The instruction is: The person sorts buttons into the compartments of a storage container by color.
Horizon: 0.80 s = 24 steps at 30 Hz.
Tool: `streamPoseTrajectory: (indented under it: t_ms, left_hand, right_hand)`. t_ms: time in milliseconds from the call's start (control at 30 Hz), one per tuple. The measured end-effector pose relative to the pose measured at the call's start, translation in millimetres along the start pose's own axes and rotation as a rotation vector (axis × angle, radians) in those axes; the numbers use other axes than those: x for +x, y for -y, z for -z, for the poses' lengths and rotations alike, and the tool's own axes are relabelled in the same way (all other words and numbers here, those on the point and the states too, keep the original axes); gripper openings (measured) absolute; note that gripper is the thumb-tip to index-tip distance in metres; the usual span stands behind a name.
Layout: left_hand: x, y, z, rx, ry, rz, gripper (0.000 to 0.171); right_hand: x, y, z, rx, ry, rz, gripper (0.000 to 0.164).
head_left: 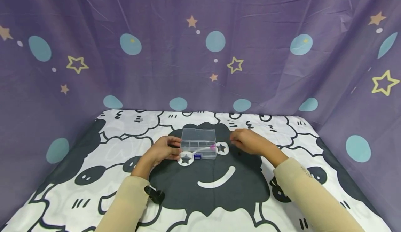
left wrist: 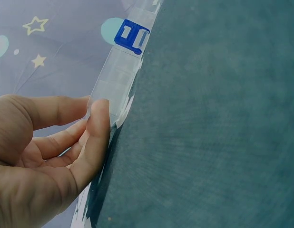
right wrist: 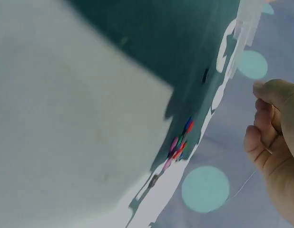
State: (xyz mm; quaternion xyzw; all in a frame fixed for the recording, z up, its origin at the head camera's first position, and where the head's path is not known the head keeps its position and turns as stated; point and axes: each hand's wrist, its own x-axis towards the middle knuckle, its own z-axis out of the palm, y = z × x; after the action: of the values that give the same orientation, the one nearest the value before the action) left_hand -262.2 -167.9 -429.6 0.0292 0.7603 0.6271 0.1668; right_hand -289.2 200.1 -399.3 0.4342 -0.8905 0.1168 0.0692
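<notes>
A clear plastic compartment box (head_left: 198,148) sits on the cloth with its lid (head_left: 198,134) raised at the back and a blue latch (head_left: 197,156) on its front. My left hand (head_left: 164,149) grips the box's left end, thumb at the front wall. A small pink piece (head_left: 213,146) shows in a right-hand compartment. To the right of the box, above the cloth, my right hand (head_left: 247,141) has loosely curled fingers, with nothing seen between them in the right wrist view. Several small coloured pieces (right wrist: 178,147) lie in a pile there; in the head view the right arm hides them.
A black-and-white sheep-print cloth (head_left: 213,197) covers the table. Purple curtain (head_left: 169,75) with stars and dots hangs behind it and at both sides. One small dark piece (right wrist: 205,75) lies apart from the coloured pile. A black band (head_left: 154,194) shows at the left sleeve.
</notes>
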Motion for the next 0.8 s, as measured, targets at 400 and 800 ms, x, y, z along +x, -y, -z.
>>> streamPoseTrajectory:
  t_ms: [400,800]
  left_hand:
    - [-0.7,-1.4,-0.4,0.0,-0.001,0.002,0.051]
    - [-0.1,-1.9,-1.1,-0.005,-0.006,0.005,0.051]
  right_hand:
    - [-25,-29,5,0.155,0.028,-0.124,0.006]
    - [-47,-56,4,0.278,0.047,-0.213,0.007]
